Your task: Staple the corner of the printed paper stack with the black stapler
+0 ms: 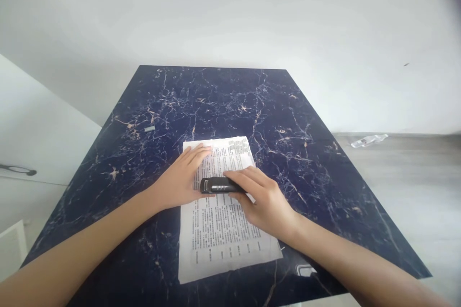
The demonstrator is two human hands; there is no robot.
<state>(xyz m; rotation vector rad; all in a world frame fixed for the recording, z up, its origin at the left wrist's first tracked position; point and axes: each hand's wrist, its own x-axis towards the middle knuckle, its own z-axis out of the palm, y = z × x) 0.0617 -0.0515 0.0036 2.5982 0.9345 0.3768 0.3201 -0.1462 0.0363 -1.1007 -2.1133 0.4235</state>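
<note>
Printed sheets of paper [230,235] lie on the dark blue marbled table [216,96], with dense text across them. My right hand [264,196] is closed around a black stapler [219,185], which lies crosswise over the middle of the pages, its front end pointing left. My left hand [182,175] rests on the left edge of the paper, fingers stretched out over the upper part. Its thumb reaches to the stapler's front end; whether it touches is hard to tell. The stapler's back end is hidden in my right hand.
A small pale strip [149,128] lies on the table's left side. Near the front right edge is a shiny pale object [306,270]. Clear plastic packaging [369,140] lies on the floor at right. A black oval-ended item [18,169] shows at far left.
</note>
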